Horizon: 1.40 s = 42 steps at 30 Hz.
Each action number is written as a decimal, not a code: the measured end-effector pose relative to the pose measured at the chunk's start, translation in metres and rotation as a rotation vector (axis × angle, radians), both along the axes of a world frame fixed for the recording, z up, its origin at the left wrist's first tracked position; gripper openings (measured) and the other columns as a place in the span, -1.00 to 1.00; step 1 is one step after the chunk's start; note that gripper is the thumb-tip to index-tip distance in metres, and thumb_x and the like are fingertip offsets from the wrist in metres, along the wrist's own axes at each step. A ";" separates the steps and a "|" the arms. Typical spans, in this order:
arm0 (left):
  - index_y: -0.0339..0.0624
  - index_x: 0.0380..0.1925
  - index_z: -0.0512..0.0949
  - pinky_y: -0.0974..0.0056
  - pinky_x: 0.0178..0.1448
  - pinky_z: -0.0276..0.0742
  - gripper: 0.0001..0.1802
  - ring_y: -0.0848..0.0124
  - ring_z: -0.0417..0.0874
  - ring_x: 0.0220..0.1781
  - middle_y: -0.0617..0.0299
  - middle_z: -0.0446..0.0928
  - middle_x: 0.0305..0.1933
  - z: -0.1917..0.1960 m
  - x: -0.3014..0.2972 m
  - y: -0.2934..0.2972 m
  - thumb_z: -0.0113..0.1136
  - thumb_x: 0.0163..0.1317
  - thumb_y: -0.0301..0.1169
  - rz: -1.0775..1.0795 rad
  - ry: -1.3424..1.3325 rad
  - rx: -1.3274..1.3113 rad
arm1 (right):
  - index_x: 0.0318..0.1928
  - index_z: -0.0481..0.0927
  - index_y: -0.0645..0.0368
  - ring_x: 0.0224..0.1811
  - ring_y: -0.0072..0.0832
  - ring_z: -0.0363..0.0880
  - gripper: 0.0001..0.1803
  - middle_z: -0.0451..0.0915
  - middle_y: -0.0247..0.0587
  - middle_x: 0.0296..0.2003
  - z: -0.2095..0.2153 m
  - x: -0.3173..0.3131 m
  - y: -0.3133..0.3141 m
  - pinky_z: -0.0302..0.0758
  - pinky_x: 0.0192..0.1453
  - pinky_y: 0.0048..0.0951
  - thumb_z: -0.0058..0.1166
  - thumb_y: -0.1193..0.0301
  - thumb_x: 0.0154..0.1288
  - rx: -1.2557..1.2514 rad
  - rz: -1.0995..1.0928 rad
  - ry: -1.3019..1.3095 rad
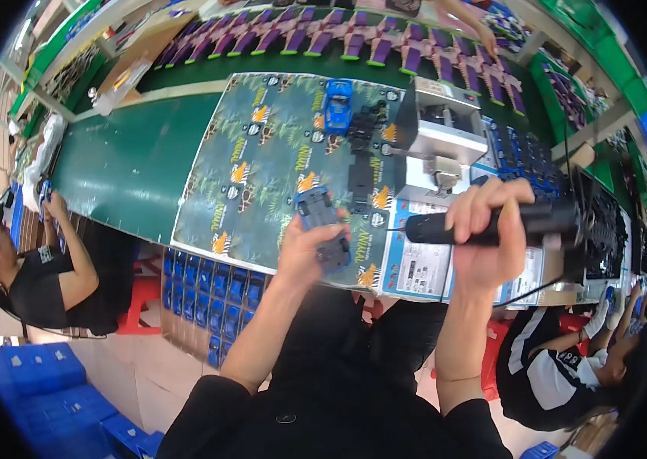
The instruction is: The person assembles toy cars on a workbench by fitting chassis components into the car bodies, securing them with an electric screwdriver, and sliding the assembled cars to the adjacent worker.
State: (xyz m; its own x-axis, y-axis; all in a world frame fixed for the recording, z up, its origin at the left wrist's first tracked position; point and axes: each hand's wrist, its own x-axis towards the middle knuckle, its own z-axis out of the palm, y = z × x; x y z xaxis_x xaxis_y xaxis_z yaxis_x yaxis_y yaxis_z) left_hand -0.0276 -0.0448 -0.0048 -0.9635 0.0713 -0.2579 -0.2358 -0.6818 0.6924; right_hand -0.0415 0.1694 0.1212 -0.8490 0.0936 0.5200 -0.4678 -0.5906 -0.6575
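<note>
My left hand (300,249) is closed around a toy car (317,208). The car is tilted, its dark grey underside up and blue bodywork at the edge. In my right hand (488,237) is a black electric screwdriver (432,228), gripped round its barrel. Its thin bit points left toward the car, with a gap between them. Beyond my left hand, a blue toy car (338,107) rests on the patterned sheet (262,168). Black plastic chassis parts (359,180) lie in a row beside it.
A metal screw-feeding machine (446,126) stands right of the sheet. A cable hangs from the screwdriver. Purple toy parts (316,40) line the belt behind. Boxed blue cars (212,298) sit below the table's front edge. People (29,268) work at both sides.
</note>
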 end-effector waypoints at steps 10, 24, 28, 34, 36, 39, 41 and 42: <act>-0.32 -0.07 0.51 0.24 -0.12 0.62 -0.60 0.34 0.69 -0.28 0.11 0.63 -0.28 0.000 0.018 0.000 0.31 0.03 -0.63 -0.067 0.024 -0.048 | -0.16 0.38 0.17 -0.55 -0.44 0.45 -0.80 0.43 -0.22 -0.51 -0.017 -0.005 -0.068 0.50 -0.36 -0.32 0.12 0.44 0.33 -0.037 0.056 0.084; -0.28 -0.07 0.53 0.26 -0.09 0.63 -0.60 0.40 0.69 -0.25 0.18 0.63 -0.22 -0.006 0.008 -0.004 0.32 0.03 -0.61 -0.151 0.041 -0.046 | -0.22 0.37 0.20 -0.54 -0.44 0.49 -0.78 0.47 -0.18 -0.50 -0.027 -0.018 -0.083 0.53 -0.34 -0.33 0.19 0.52 0.27 -0.007 0.007 0.031; -0.27 -0.09 0.54 0.27 -0.07 0.61 -0.62 0.44 0.67 -0.24 0.21 0.63 -0.24 0.005 0.007 -0.002 0.32 0.03 -0.61 -0.119 0.033 -0.122 | -0.25 0.38 0.20 -0.52 -0.45 0.49 -0.74 0.49 -0.17 -0.50 -0.025 -0.020 -0.084 0.50 -0.34 -0.41 0.23 0.64 0.18 0.069 0.088 0.064; -0.25 -0.06 0.55 0.32 0.05 0.56 -0.59 0.49 0.64 -0.15 0.25 0.64 -0.17 -0.002 0.021 0.002 0.32 0.02 -0.63 -0.116 -0.014 -0.192 | -0.27 0.33 0.15 -0.60 -0.47 0.40 -0.73 0.41 -0.24 -0.51 -0.031 -0.013 -0.082 0.44 -0.44 -0.38 0.23 0.43 0.26 0.219 0.087 0.106; -0.24 -0.04 0.55 0.31 0.06 0.56 -0.57 0.48 0.65 -0.13 0.25 0.64 -0.15 -0.008 0.023 0.004 0.32 0.02 -0.63 -0.146 -0.007 -0.177 | -0.26 0.33 0.15 -0.60 -0.48 0.40 -0.71 0.42 -0.24 -0.52 -0.038 -0.011 -0.078 0.44 -0.44 -0.39 0.25 0.41 0.25 0.219 0.062 0.093; -0.23 -0.02 0.54 0.30 0.07 0.57 -0.56 0.47 0.65 -0.12 0.26 0.64 -0.13 -0.003 0.014 0.001 0.31 0.03 -0.64 -0.174 -0.008 -0.170 | -0.25 0.34 0.15 -0.59 -0.47 0.42 -0.71 0.42 -0.24 -0.53 -0.037 -0.020 -0.080 0.46 -0.44 -0.39 0.25 0.41 0.26 0.167 0.074 0.105; -0.22 -0.03 0.55 0.29 0.08 0.57 -0.58 0.47 0.65 -0.12 0.26 0.63 -0.14 -0.004 0.017 0.002 0.32 0.05 -0.64 -0.176 -0.040 -0.182 | -0.23 0.36 0.14 -0.57 -0.46 0.42 -0.74 0.42 -0.24 -0.53 -0.033 -0.017 -0.076 0.46 -0.44 -0.38 0.23 0.41 0.27 0.122 0.087 0.100; -0.22 -0.04 0.55 0.29 0.05 0.58 -0.58 0.46 0.64 -0.13 0.25 0.62 -0.16 0.003 0.018 0.003 0.32 0.04 -0.64 -0.160 -0.045 -0.153 | -0.22 0.37 0.14 -0.57 -0.46 0.41 -0.73 0.41 -0.25 -0.53 -0.023 -0.013 -0.074 0.45 -0.43 -0.39 0.23 0.36 0.28 0.125 0.065 0.103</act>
